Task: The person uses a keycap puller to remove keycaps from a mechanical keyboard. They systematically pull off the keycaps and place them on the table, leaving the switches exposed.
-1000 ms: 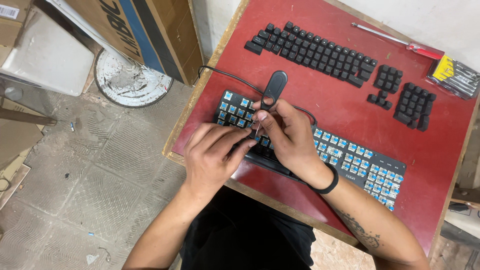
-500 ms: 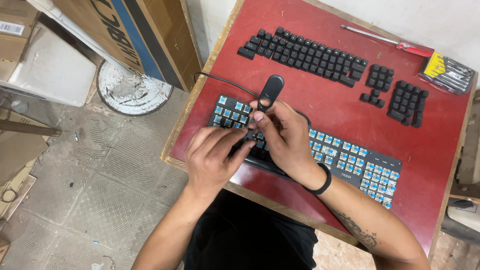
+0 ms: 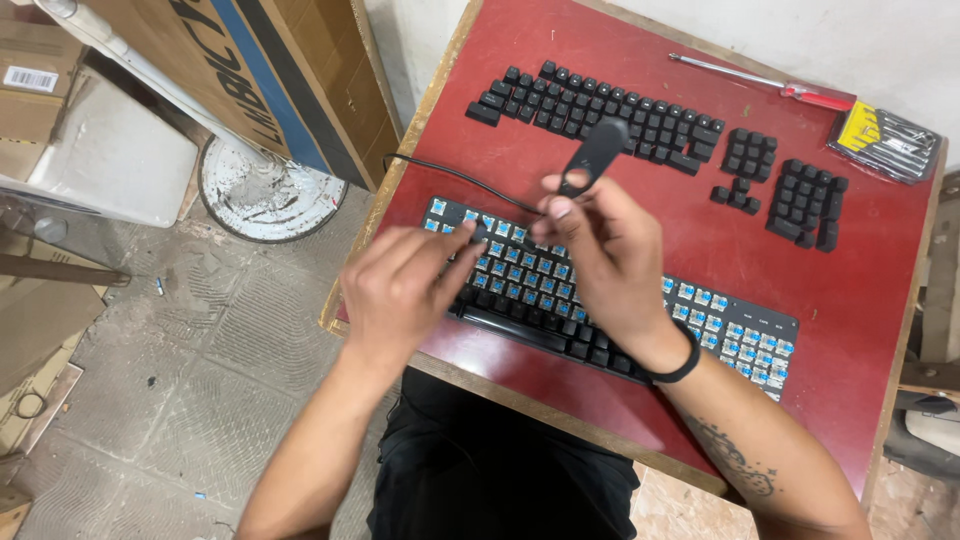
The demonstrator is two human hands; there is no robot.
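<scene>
A black keyboard (image 3: 700, 320) with its keycaps off and blue switches showing lies across the red table (image 3: 600, 60). My right hand (image 3: 600, 260) is raised over its left half and grips a black keycap puller (image 3: 592, 155) that points up and away. My left hand (image 3: 400, 285) hovers at the keyboard's left end, fingers curled toward the switches, with one finger touching near the top row; I cannot tell whether it pinches a keycap. Removed black keycaps (image 3: 590, 105) are laid out in keyboard order at the back of the table.
Smaller groups of keycaps (image 3: 805, 200) lie at the back right. A red-handled screwdriver (image 3: 780, 88) and a pack of small tools (image 3: 885, 140) sit at the far right corner. A cable (image 3: 450, 175) runs off the table's left edge. Cardboard boxes (image 3: 230, 70) and a round white base (image 3: 265, 190) stand on the floor to the left.
My right hand lifted the puller up off the keyboard's switches. My left hand slid slightly left and back from the spot it was pressing.
</scene>
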